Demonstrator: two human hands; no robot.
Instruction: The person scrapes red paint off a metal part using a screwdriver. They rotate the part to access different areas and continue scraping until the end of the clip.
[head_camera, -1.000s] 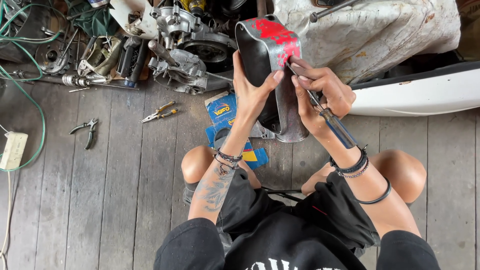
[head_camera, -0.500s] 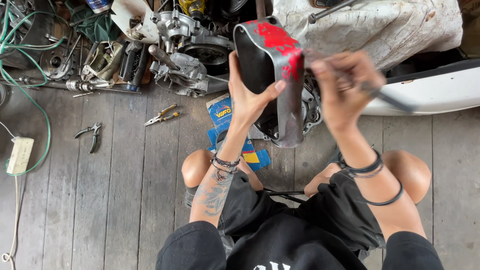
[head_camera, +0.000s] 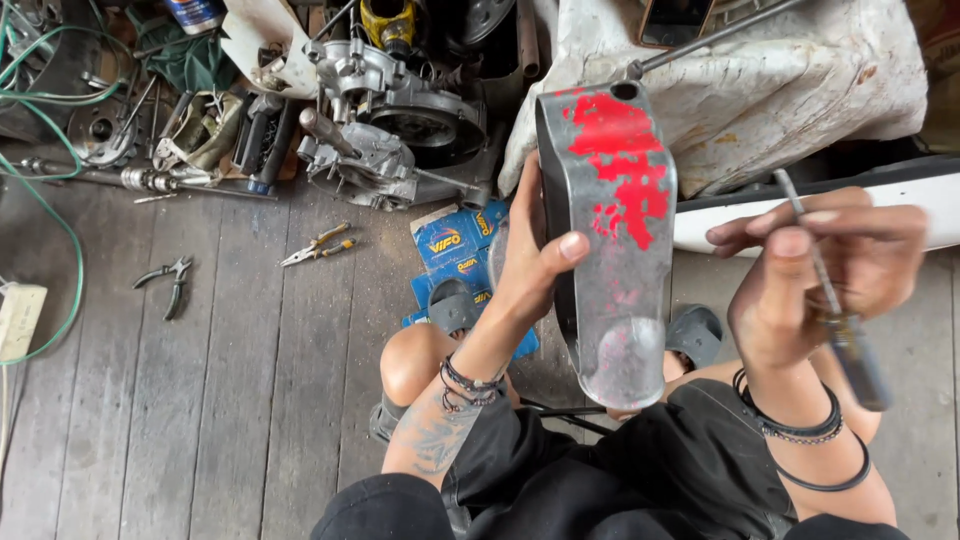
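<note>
Left hand (head_camera: 530, 265) clasped round red-patched metal cover (head_camera: 612, 235), right hand (head_camera: 820, 270) pinching screwdriver (head_camera: 835, 310), blue boxes (head_camera: 450, 250) below.

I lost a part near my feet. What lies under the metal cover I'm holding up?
Under the metal cover show a dark sandal, bare knees and floor planks. Whatever lies directly behind the cover is hidden.

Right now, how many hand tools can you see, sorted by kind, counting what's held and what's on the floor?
Screwdriver, held in the right hand: 1
Pliers on the floor, black-handled and yellow-handled: 2
Total: 3
The left hand holds a grey cover with red paint, not a tool.
</note>
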